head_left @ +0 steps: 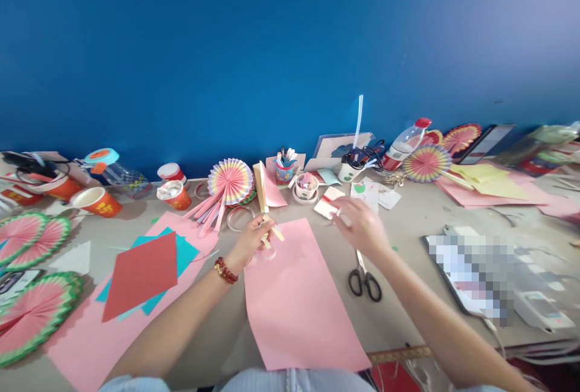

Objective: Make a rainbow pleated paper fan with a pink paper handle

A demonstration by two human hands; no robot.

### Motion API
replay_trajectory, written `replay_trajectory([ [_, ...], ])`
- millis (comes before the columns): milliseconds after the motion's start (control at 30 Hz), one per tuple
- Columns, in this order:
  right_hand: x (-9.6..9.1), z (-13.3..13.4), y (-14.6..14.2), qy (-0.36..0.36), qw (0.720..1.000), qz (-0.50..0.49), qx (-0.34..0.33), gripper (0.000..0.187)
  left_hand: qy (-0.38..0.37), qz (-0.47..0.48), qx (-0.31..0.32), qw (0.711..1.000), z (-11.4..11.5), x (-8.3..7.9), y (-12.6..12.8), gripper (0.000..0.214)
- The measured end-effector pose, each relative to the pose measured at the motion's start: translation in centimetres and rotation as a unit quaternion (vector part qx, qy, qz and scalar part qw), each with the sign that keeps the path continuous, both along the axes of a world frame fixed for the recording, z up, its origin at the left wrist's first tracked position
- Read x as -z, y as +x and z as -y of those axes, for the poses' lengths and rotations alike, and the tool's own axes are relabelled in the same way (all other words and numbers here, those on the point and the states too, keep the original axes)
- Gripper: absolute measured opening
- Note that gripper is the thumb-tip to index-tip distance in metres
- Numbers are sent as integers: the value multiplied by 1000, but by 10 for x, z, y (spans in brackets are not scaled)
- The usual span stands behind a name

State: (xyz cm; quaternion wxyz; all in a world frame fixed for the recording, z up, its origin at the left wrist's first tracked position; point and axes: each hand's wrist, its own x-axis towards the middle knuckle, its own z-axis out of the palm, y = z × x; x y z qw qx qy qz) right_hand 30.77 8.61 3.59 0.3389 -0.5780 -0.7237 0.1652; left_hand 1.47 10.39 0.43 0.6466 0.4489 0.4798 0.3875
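Observation:
My left hand (252,240) is closed round a pale wooden stick (274,229) and what looks like a roll of clear tape (264,252), held over the top left corner of a pink paper sheet (296,298). A red bead bracelet (225,270) sits on that wrist. My right hand (359,223) hovers, motion-blurred, over the table beside the sheet's top right corner, near a white card with red stripes (327,203). Black-handled scissors (362,277) lie under its forearm.
Left lie red (142,274), teal and pink sheets and watermelon paper fans (31,313). Along the blue wall stand paper cups (97,202), a rainbow fan (230,182), a pen cup (284,170), a bottle (405,141) and yellow sheets (492,182). A tablet (471,268) lies right.

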Motion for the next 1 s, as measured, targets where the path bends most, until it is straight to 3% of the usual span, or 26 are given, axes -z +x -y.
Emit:
replay_trajectory([
  [33, 1, 4, -23, -86, 991, -89, -57, 30, 5, 3, 3, 1000, 2, -1, 2, 42],
  [67, 3, 6, -45, -130, 980, -116, -93, 31, 9, 8, 5, 1000, 4, -2, 4, 42],
  [167, 17, 10, -94, -195, 955, -172, -143, 12, 20, 19, 2, 1000, 11, -5, 7, 41],
  [267, 30, 9, -109, -234, 935, -217, -155, 21, 24, 31, -17, 999, 13, -5, 1, 40],
  [367, 38, 1, -102, -246, 929, -234, -146, 28, 22, 56, -53, 997, 8, -3, -11, 41],
  [500, 45, -29, -93, -208, 947, -227, -96, 34, 15, 110, -94, 989, -3, -5, -23, 37],
  [600, 47, -50, -93, -168, 967, -177, -74, 31, -3, 135, -84, 987, -1, -9, -23, 32],
  [700, 49, -50, -87, -119, 986, -93, -65, 34, -35, 143, -58, 987, 9, -13, -21, 32],
  [867, 53, -32, -39, -56, 993, 62, -77, 31, -65, 152, -41, 985, 19, -13, -27, 38],
  [1000, 51, -39, 12, -30, 987, 153, -25, 34, -78, 165, -20, 983, 22, -10, -27, 39],
])
